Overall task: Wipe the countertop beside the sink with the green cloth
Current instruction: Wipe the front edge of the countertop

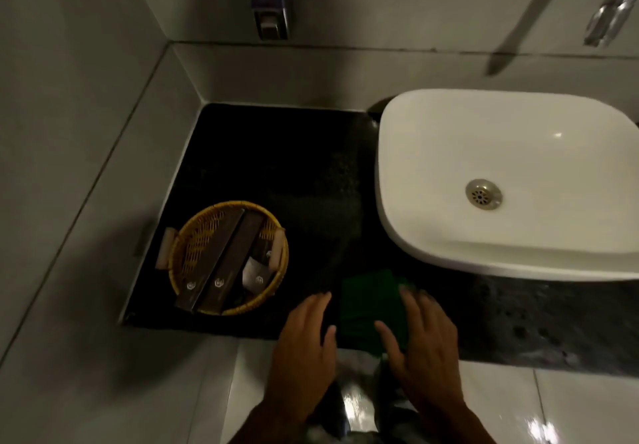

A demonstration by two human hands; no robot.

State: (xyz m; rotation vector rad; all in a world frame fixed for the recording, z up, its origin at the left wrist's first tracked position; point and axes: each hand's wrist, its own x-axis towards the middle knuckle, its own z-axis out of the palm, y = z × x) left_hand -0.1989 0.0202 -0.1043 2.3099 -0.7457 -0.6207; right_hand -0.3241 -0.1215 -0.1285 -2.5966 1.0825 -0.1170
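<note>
A folded green cloth (368, 305) lies on the black stone countertop (276, 167) at its front edge, just left of the white sink (432, 153). My left hand (304, 343) hovers flat beside the cloth's left side, fingers apart, holding nothing. My right hand (422, 336) is on the cloth's right side with fingers spread; its fingertips overlap the cloth's right edge, and the thumb reaches over the cloth's lower part. Neither hand grips the cloth.
A round yellow wicker basket (193, 236) holding dark boxes and sachets stands on the left of the counter. Grey tiled walls close the counter at the left and back. A soap dispenser (271, 4) hangs on the back wall. A chrome tap (612, 11) juts out above the sink.
</note>
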